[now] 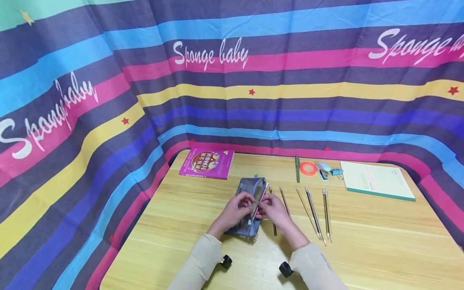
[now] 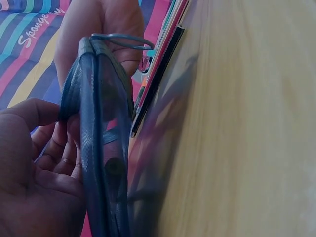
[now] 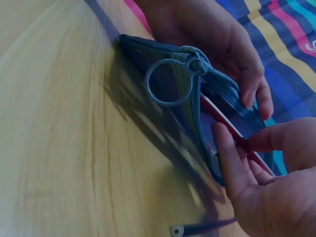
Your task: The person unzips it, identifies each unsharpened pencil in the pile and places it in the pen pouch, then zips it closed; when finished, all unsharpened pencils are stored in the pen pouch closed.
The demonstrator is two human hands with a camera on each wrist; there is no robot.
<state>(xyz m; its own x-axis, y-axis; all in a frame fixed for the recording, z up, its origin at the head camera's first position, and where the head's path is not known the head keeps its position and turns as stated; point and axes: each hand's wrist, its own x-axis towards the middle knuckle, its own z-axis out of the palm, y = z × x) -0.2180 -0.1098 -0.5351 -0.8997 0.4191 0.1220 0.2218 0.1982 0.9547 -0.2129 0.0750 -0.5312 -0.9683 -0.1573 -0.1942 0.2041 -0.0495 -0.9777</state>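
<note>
A dark blue, see-through zip pencil case (image 1: 248,185) lies on the table in front of me, its zip side spread apart. My left hand (image 1: 235,210) pinches the edge of the opening between thumb and fingers. With thumb and fingertips, my right hand (image 1: 276,212) holds a red pencil (image 3: 222,117), whose lower part is inside the case's opening in the right wrist view. A ring (image 3: 170,82) hangs from the case's near end. Just right of the case lies a dark pencil (image 1: 274,229), partly behind my right hand.
Several more pencils (image 1: 314,213) lie to the right. Behind them are a green pen (image 1: 297,169), a roll of red tape (image 1: 308,168), a stapler (image 1: 323,172), a blue clip (image 1: 336,171) and a notebook (image 1: 378,181). A purple book (image 1: 224,165) lies at the back left.
</note>
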